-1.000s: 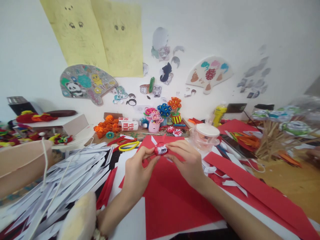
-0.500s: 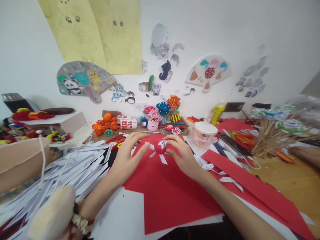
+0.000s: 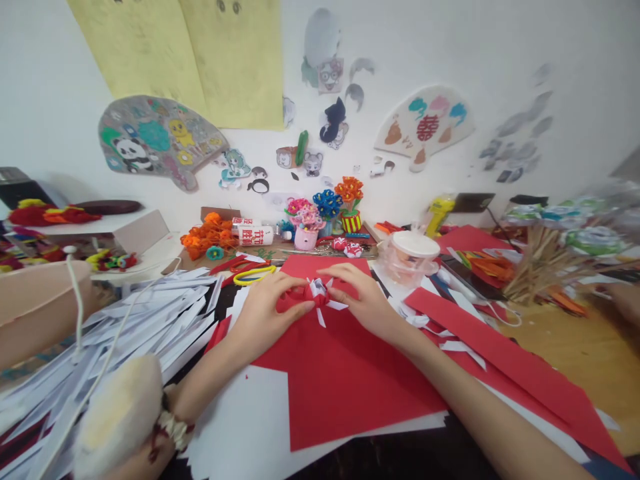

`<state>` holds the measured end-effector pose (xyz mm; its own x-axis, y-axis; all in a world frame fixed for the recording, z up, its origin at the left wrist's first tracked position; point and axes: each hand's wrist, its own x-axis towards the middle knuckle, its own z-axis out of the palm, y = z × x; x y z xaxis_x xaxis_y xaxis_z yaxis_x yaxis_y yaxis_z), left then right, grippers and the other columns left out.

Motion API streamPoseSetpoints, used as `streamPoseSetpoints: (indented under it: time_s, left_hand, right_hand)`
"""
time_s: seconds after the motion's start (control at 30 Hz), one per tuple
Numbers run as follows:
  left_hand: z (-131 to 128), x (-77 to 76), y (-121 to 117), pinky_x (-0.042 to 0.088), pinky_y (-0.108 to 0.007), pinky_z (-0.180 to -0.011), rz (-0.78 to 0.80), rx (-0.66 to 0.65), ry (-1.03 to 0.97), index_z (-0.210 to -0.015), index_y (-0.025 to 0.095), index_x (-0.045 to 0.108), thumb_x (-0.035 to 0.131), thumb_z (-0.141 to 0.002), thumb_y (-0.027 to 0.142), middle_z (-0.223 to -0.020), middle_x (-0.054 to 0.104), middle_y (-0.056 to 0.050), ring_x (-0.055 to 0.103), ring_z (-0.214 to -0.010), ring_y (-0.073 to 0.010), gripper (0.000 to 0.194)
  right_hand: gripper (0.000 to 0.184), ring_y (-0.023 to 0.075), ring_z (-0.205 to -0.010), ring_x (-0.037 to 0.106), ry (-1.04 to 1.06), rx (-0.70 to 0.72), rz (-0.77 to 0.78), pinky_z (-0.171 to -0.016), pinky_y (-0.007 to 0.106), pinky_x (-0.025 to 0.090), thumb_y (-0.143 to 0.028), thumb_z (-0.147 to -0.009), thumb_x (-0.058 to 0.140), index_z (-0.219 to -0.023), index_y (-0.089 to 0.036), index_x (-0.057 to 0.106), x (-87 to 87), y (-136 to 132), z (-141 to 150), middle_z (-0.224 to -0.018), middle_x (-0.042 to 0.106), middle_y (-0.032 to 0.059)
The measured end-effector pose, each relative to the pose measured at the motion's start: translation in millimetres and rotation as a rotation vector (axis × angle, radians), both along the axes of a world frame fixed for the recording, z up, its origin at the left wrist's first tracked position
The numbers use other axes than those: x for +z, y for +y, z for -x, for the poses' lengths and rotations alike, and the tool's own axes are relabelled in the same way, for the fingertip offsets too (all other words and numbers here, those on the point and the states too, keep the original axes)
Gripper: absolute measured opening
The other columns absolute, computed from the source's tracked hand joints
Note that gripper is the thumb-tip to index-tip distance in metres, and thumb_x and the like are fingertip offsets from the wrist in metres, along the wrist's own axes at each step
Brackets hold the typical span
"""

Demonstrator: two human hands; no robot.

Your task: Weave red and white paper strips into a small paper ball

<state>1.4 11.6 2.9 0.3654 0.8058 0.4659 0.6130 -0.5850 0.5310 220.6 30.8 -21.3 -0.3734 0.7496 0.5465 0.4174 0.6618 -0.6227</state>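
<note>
Between my hands is a small woven paper ball [image 3: 317, 291], red with white, with loose white strip ends sticking out below and to the right. My left hand [image 3: 270, 308] has thumb and forefinger closed on its left side. From the right, my right hand [image 3: 367, 299] pinches the ball with its thumb and fingertips, its forefinger reaching over the top. The ball is just above a large red paper sheet [image 3: 357, 387], which lies over white paper [image 3: 240, 420]. Fingertips hide part of the ball.
White paper strips [image 3: 150, 333] are heaped at left, beside scissors with yellow handles [image 3: 254, 274]. A lidded plastic cup [image 3: 413, 248] and a folded red paper strip [image 3: 505, 363] are at right. Finished-looking red-white balls [image 3: 347, 247] sit behind. Another person's hand [image 3: 625, 300] shows far right.
My left hand, which was apart from the ball, has moved right and closed on it. The ball has turned, with its loose strips pointing differently. The camera view has tilted downward slightly.
</note>
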Motion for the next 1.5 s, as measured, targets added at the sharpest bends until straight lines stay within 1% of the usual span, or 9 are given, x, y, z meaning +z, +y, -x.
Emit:
streamPoseSetpoints:
  time_s: [0.07, 0.2, 0.3, 0.43, 0.57, 0.77, 1.0, 1.3, 1.5]
  left_hand:
    - [-2.0, -5.9, -0.1, 0.046, -0.034, -0.078, -0.007, 0.049, 0.028, -0.099, 0.022, 0.067, 0.067, -0.083, 0.035, -0.092, 0.069, -0.004, 0.062, -0.087, -0.0217, 0.02]
    - [-6.4, -14.4, -2.4, 0.044, -0.035, -0.078, -0.021, 0.12, 0.118, -0.097, 0.02, 0.066, 0.066, -0.084, 0.031, -0.092, 0.069, -0.006, 0.063, -0.089, -0.0238, 0.018]
    - [-6.0, -15.3, -2.7, 0.044, -0.034, -0.076, 0.002, 0.119, 0.167, -0.096, 0.021, 0.067, 0.066, -0.083, 0.032, -0.09, 0.071, -0.005, 0.064, -0.088, -0.0242, 0.017]
    - [0.4, -12.4, 1.4, 0.043, -0.032, -0.074, 0.055, 0.034, 0.182, -0.093, 0.024, 0.07, 0.068, -0.082, 0.03, -0.087, 0.075, -0.001, 0.067, -0.08, -0.0208, 0.012]
    - [3.6, -10.2, 3.8, 0.039, -0.032, -0.075, 0.061, 0.044, 0.16, -0.086, 0.025, 0.071, 0.073, -0.077, 0.035, -0.079, 0.076, 0.001, 0.067, -0.077, -0.0206, 0.013]
    - [-2.2, -13.0, -0.3, 0.034, -0.033, -0.076, 0.052, 0.026, 0.124, -0.09, 0.026, 0.068, 0.075, -0.075, 0.037, -0.077, 0.075, 0.003, 0.066, -0.078, -0.0208, 0.02]
    - [-2.6, -14.9, -0.2, 0.033, -0.032, -0.073, 0.075, 0.02, 0.133, -0.091, 0.024, 0.065, 0.075, -0.076, 0.036, -0.076, 0.074, 0.003, 0.065, -0.076, -0.02, 0.022]
    - [-4.8, -18.4, -1.4, 0.033, -0.031, -0.07, 0.06, 0.021, 0.147, -0.085, 0.022, 0.06, 0.074, -0.077, 0.039, -0.073, 0.071, 0.003, 0.064, -0.074, -0.0191, 0.023]
    - [-4.4, -14.0, -2.0, 0.037, -0.029, -0.069, 0.099, 0.005, 0.128, -0.082, 0.021, 0.06, 0.074, -0.077, 0.038, -0.069, 0.069, 0.003, 0.063, -0.066, -0.0169, 0.023]
  right_hand:
    - [0.03, 0.0203, -0.105, 0.062, 0.039, -0.011, 0.077, -0.092, 0.037, 0.05, -0.034, -0.096, 0.052, -0.121, -0.021, 0.061, 0.0, 0.6, -2.2, -0.115, 0.065, 0.0092]
    - [0.032, 0.0188, -0.1, 0.066, 0.025, 0.106, 0.215, -0.088, 0.033, 0.052, -0.031, -0.09, 0.061, -0.12, -0.02, 0.062, 1.4, -1.8, -2.3, -0.112, 0.069, 0.0083]
    - [0.034, 0.0198, -0.101, 0.066, -0.078, 0.093, 0.175, -0.088, 0.032, 0.052, -0.024, -0.081, 0.073, -0.114, -0.019, 0.065, 1.7, -5.2, 1.4, -0.111, 0.07, 0.0074]
    - [0.028, 0.0203, -0.1, 0.068, -0.123, 0.063, 0.125, -0.086, 0.031, 0.052, -0.016, -0.079, 0.073, -0.107, -0.02, 0.069, -0.6, -6.2, 3.8, -0.108, 0.072, 0.0062]
    - [0.029, 0.0209, -0.093, 0.069, -0.134, 0.104, 0.119, -0.082, 0.031, 0.053, -0.016, -0.078, 0.074, -0.106, -0.022, 0.071, -2.5, -5.4, 3.0, -0.102, 0.074, 0.0052]
    - [0.026, 0.0204, -0.091, 0.069, -0.109, 0.156, 0.16, -0.081, 0.032, 0.052, -0.017, -0.081, 0.07, -0.107, -0.022, 0.071, -1.3, -7.4, 4.5, -0.1, 0.074, 0.0056]
    - [0.033, 0.021, -0.092, 0.071, -0.009, 0.13, 0.234, -0.084, 0.034, 0.055, -0.013, -0.077, 0.071, -0.109, -0.022, 0.07, -4.5, -7.6, 6.2, -0.101, 0.075, 0.0043]
    - [0.016, 0.0186, -0.08, 0.072, 0.056, 0.129, 0.253, -0.077, 0.032, 0.057, -0.013, -0.076, 0.07, -0.09, -0.019, 0.072, -4.2, -9.5, 9.1, -0.087, 0.076, 0.0024]
    - [0.033, 0.0199, -0.092, 0.07, 0.023, 0.068, 0.189, -0.084, 0.033, 0.055, -0.011, -0.072, 0.074, -0.104, -0.019, 0.07, -3.0, -7.0, 5.5, -0.101, 0.074, 0.0045]
